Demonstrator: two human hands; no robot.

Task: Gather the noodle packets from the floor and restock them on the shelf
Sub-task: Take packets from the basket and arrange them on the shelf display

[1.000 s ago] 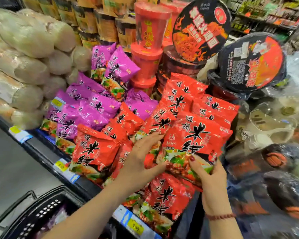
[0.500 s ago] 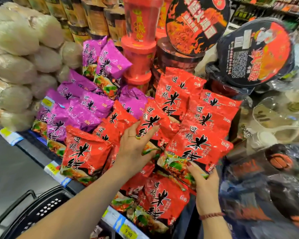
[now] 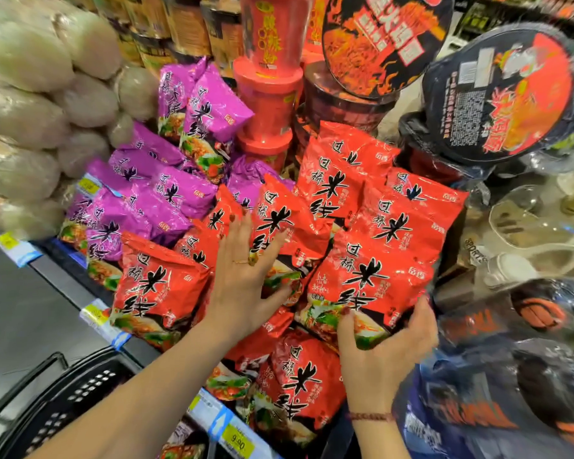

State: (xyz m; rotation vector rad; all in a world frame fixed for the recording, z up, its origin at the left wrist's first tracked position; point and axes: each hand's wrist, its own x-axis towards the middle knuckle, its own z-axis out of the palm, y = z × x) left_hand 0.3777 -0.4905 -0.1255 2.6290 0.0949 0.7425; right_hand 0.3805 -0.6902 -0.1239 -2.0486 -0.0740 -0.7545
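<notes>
On the supermarket shelf [image 3: 58,274] the red noodle packets [image 3: 333,190] look largely stacked; the left hand [image 3: 242,279] presses them with straight fingers, while the right hand [image 3: 383,356] grips one near-right packet [image 3: 370,276], not yet settled.

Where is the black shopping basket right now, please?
In the head view's bottom-left corner, the black basket sits low, just below the shelf edge.
</notes>
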